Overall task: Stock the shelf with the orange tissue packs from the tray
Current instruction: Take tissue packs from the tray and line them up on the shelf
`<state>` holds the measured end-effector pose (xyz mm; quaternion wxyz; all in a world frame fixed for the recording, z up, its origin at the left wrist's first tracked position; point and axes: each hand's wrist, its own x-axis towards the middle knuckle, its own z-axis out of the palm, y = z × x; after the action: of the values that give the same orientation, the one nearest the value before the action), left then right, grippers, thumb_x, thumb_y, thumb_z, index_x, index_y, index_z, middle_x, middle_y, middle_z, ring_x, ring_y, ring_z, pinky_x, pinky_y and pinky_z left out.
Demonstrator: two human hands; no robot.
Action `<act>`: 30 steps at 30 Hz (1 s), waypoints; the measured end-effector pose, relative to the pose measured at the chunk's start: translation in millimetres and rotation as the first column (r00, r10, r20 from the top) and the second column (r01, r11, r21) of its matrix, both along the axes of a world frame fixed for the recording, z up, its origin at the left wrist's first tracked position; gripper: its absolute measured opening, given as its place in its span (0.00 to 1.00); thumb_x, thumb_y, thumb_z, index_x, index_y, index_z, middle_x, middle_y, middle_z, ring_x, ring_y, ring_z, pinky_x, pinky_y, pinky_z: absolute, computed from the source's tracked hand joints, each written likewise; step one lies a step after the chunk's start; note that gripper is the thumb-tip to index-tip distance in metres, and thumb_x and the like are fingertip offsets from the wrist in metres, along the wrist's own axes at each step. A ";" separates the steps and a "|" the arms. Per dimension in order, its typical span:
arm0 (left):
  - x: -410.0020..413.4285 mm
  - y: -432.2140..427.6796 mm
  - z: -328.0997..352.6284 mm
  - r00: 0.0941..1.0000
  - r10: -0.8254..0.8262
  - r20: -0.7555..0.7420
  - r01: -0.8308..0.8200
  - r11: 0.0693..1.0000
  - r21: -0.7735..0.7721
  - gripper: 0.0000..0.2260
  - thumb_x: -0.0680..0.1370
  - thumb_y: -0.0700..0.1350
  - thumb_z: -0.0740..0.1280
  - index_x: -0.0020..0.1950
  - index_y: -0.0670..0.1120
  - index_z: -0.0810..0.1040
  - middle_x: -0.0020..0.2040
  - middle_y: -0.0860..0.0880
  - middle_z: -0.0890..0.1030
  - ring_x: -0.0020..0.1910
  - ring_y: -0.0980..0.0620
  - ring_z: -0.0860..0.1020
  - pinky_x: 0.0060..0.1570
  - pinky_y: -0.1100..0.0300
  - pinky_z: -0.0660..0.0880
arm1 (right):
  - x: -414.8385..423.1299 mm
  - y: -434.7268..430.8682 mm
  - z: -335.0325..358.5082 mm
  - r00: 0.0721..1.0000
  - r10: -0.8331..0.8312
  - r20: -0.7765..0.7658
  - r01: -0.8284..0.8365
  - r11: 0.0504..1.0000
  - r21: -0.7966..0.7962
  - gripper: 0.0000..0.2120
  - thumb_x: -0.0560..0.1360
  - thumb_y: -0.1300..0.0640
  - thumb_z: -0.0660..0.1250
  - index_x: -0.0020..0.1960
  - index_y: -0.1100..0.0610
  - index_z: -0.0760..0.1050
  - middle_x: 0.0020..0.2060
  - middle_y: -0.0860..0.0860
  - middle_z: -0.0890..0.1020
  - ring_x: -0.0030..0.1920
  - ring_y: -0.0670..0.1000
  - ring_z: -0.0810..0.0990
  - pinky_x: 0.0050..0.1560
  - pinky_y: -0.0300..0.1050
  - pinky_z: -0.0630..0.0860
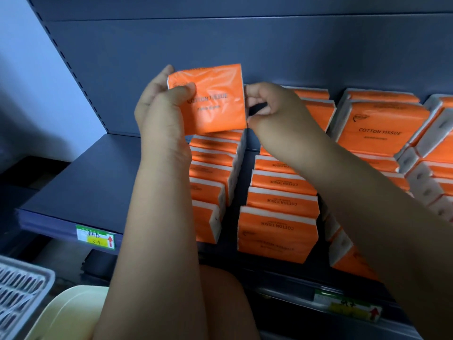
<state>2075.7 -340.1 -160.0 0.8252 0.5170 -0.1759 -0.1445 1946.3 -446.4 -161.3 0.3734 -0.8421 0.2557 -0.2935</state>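
our left hand (161, 111) comes up from the bottom centre of the frame, forearm nearly vertical. its thumb lies curled across the front of the held pack (215, 101) and its fingers wrap behind the left edge. our right hand (274, 111) reaches in from the lower right, fingers curled, with index tip and thumb tip pinching the same pack's right edge.

the pack sits mid-frame, raised above the shelf (85, 182), its orange face towards us. the print reads upright, rising slightly to the right. the face looks almost square, so we cannot tell its long axis.

on the shelf, stocked packs (277, 231) stand in rows running back to the rear panel, more stacked at the right. a white slotted tray (24, 290) shows its corner at the lower left, and we cannot see what it holds.
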 end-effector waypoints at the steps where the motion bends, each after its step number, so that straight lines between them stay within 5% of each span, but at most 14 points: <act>1: 6.2 -0.6 -4.1 0.999 0.044 0.012 -0.045 0.998 0.037 0.15 0.76 0.34 0.73 0.59 0.49 0.83 0.51 0.53 0.88 0.50 0.56 0.86 0.54 0.57 0.83 | 1.4 3.2 -0.9 1.000 0.001 0.020 -0.002 0.999 0.050 0.25 0.75 0.65 0.62 0.66 0.47 0.79 0.56 0.42 0.83 0.49 0.44 0.82 0.52 0.42 0.80; 4: 14.8 0.7 -12.3 0.990 0.132 0.043 -0.136 0.985 0.110 0.17 0.73 0.38 0.76 0.61 0.46 0.83 0.56 0.48 0.87 0.55 0.52 0.86 0.61 0.53 0.81 | 5.5 7.7 -6.2 0.997 -0.023 0.071 0.011 0.985 0.170 0.22 0.77 0.65 0.65 0.67 0.48 0.76 0.53 0.41 0.83 0.49 0.45 0.85 0.54 0.46 0.83; 11: 19.2 -6.8 -22.4 0.991 0.108 0.079 -0.126 0.957 0.261 0.07 0.77 0.40 0.70 0.53 0.49 0.82 0.42 0.55 0.82 0.36 0.62 0.79 0.40 0.70 0.74 | 19.4 6.2 -33.2 0.999 -0.048 0.015 0.044 0.977 0.211 0.35 0.73 0.67 0.61 0.77 0.44 0.69 0.70 0.44 0.73 0.62 0.45 0.79 0.52 0.47 0.83; 15: 19.6 -12.5 -20.2 0.998 0.062 0.018 -0.065 0.959 0.275 0.07 0.78 0.42 0.67 0.52 0.52 0.83 0.38 0.57 0.81 0.41 0.55 0.80 0.47 0.61 0.76 | 20.2 4.2 -35.9 0.999 -0.035 -0.022 0.038 0.978 0.203 0.35 0.75 0.69 0.63 0.78 0.46 0.67 0.67 0.47 0.72 0.63 0.45 0.78 0.54 0.43 0.80; 19: 19.2 -18.3 -25.5 1.000 0.016 -0.007 -0.013 0.933 0.359 0.21 0.77 0.48 0.68 0.71 0.52 0.76 0.59 0.52 0.82 0.59 0.52 0.82 0.67 0.49 0.76 | 21.6 3.4 -32.8 0.997 -0.052 -0.052 0.063 0.973 0.221 0.27 0.76 0.67 0.62 0.73 0.49 0.70 0.67 0.49 0.72 0.61 0.50 0.78 0.56 0.52 0.82; 30: 8.9 -27.9 -26.2 0.994 -0.110 0.012 0.092 0.883 0.461 0.22 0.79 0.50 0.69 0.73 0.54 0.70 0.57 0.57 0.78 0.53 0.62 0.78 0.66 0.51 0.76 | 25.4 6.3 -33.0 0.997 -0.075 -0.024 0.079 0.951 0.298 0.33 0.78 0.63 0.64 0.81 0.46 0.63 0.74 0.44 0.70 0.66 0.44 0.74 0.53 0.39 0.76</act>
<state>2084.6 -368.0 -186.2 0.6672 0.6903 -0.1791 -0.2149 1971.7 -440.1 -194.3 0.4829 -0.7671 0.3321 -0.2607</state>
